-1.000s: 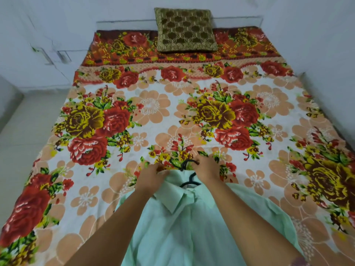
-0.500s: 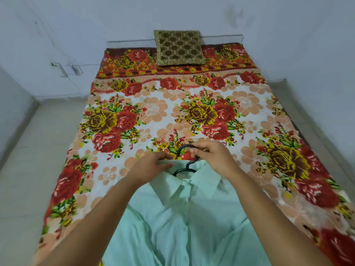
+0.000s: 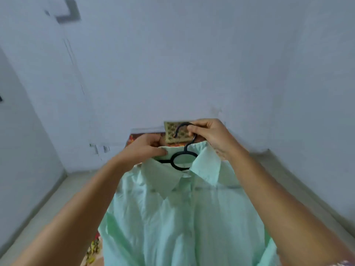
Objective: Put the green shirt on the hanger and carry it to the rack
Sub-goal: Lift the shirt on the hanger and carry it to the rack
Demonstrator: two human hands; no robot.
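**Right hand [image 3: 209, 135] pinches the hanger [image 3: 184, 160] by its hook**

Head view, centre frame: its fingers curl round the black hook. The left hand [image 3: 144, 148] grips the collar of the green shirt [image 3: 192, 217], which drapes down the lower centre. Best to hold the hook level and settle both shoulders before releasing the collar.

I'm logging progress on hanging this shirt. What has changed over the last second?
The green shirt, on its black hanger, was lifted off the bed and now hangs in the air; the view tilted up towards the wall. Unchanged: the right hand still holds the hanger's hook, the left hand still pinches the collar.
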